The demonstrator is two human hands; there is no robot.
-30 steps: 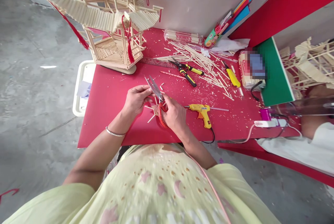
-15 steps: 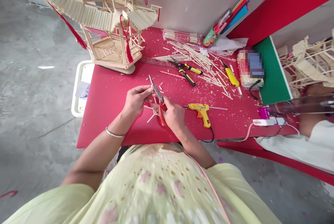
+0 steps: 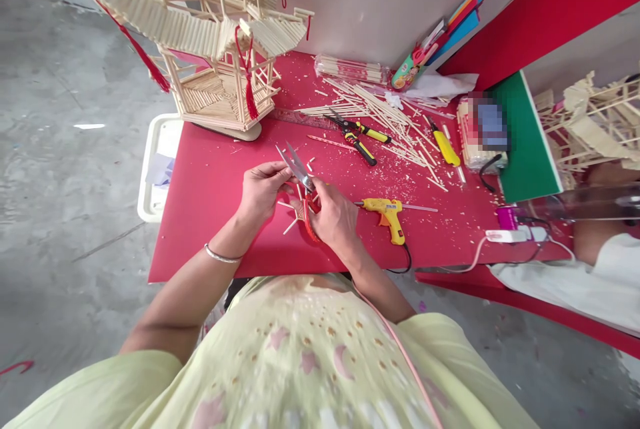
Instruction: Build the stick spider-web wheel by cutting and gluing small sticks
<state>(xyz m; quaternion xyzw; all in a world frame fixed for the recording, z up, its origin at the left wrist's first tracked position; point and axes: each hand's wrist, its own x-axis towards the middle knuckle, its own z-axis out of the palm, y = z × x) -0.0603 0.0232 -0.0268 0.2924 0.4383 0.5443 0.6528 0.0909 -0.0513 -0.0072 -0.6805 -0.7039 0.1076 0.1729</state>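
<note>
My right hand grips a pair of scissors with red handles. The blades stand a little apart and point up and to the left, passing by the fingertips of my left hand. Thumb and fingers of the left hand are pinched together; whatever lies between them is too small and too covered to make out. Below the blades, between both hands, is a small framework of thin wooden sticks, partly hidden by the right hand and the scissors. A few short cut stick pieces lie just beyond the blades.
A large stick-built pavilion with red tassels stands at the back left. Loose sticks, yellow-handled pliers and a yellow knife lie behind my hands. To the right is a yellow glue gun; another person's arm is at the far right.
The scissor blades have opened slightly and swung a little to the left. My left hand stays pinched in nearly the same place.
</note>
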